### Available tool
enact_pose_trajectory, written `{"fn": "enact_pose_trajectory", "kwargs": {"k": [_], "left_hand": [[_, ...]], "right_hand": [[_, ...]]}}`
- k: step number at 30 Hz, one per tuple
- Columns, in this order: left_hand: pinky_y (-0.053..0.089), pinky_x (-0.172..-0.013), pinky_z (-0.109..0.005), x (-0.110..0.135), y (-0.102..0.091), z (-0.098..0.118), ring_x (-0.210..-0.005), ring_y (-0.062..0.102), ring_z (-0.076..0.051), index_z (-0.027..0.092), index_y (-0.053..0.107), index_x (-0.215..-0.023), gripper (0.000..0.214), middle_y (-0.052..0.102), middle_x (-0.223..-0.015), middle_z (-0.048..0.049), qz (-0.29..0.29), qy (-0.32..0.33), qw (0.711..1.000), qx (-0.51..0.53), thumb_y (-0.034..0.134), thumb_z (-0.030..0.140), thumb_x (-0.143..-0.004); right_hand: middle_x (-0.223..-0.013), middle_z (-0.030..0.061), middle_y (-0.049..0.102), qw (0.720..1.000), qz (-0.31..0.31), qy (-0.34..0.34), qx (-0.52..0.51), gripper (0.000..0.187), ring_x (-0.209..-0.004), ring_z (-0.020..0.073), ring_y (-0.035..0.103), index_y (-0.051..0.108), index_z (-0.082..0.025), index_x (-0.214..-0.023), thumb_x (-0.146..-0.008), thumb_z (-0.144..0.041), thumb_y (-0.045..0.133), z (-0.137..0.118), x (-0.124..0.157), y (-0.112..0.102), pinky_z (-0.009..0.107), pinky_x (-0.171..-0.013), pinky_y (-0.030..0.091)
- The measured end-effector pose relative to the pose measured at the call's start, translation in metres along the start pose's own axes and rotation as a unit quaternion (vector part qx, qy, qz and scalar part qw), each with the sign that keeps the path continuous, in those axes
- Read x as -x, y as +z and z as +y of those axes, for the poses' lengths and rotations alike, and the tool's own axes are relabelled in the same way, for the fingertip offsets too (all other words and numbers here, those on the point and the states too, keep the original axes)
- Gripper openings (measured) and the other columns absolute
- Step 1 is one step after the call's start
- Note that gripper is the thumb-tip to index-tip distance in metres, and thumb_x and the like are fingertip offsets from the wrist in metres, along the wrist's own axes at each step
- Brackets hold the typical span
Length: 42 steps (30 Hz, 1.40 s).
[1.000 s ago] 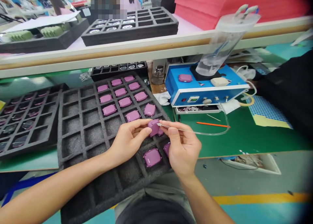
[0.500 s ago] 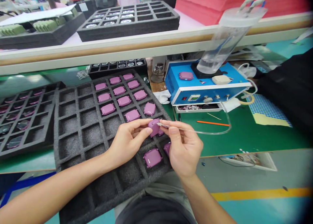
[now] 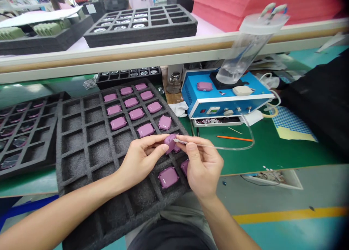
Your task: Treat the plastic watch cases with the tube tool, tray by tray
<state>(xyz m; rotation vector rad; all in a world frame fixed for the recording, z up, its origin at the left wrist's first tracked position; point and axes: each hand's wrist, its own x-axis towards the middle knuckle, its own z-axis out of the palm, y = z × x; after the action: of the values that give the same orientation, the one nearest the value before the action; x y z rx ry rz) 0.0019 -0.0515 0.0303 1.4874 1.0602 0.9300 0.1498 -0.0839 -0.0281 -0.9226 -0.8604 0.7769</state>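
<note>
Hardly a change from half a second ago: the left hand [image 3: 140,159] still pinches the purple casing [image 3: 169,142] between thumb and fingertips, just above the grey foam tray [image 3: 81,141]. The right hand [image 3: 203,166] keeps its tight pinch on the thin nozzle [image 3: 178,141], its tip still touching the casing's right edge. Only the view has drifted slightly, and the clear tube [image 3: 240,148] trails toward the blue box [image 3: 215,97].

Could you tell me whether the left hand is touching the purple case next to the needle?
Touching. The head view shows the left hand pinching the purple case between thumb and fingertips, while the right hand holds the needle.
</note>
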Motion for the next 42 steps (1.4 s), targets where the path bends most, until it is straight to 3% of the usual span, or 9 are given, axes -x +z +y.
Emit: {"fn": "enact_pose_trajectory", "kwargs": {"k": [14, 42], "left_hand": [[0.066, -0.088, -0.031, -0.0020, -0.0009, 0.0022, -0.098, 0.080, -0.024, 0.019, 0.082, -0.113, 0.029, 0.082, -0.111, -0.0048, 0.014, 0.022, 0.999, -0.042, 0.076, 0.031, -0.088], [0.066, -0.086, -0.026, -0.0021, -0.0012, 0.0026, -0.096, 0.080, -0.023, 0.011, 0.081, -0.113, 0.031, 0.082, -0.110, -0.0080, 0.012, 0.028, 0.998, -0.048, 0.076, 0.028, -0.088]], "right_hand": [[-0.105, 0.0057, 0.081, 1.000, -0.010, 0.004, -0.028, 0.010, -0.096, 0.0185, 0.079, 0.075, -0.021, -0.102, -0.097, -0.028, 0.069, 0.0031, -0.0012, 0.0003, 0.032, -0.088, 0.067], [-0.104, 0.0046, 0.081, 0.999, -0.012, 0.003, -0.030, 0.010, -0.096, 0.0172, 0.079, 0.077, -0.022, -0.102, -0.098, -0.028, 0.070, 0.0038, -0.0023, -0.0005, 0.029, -0.087, 0.067]]}}
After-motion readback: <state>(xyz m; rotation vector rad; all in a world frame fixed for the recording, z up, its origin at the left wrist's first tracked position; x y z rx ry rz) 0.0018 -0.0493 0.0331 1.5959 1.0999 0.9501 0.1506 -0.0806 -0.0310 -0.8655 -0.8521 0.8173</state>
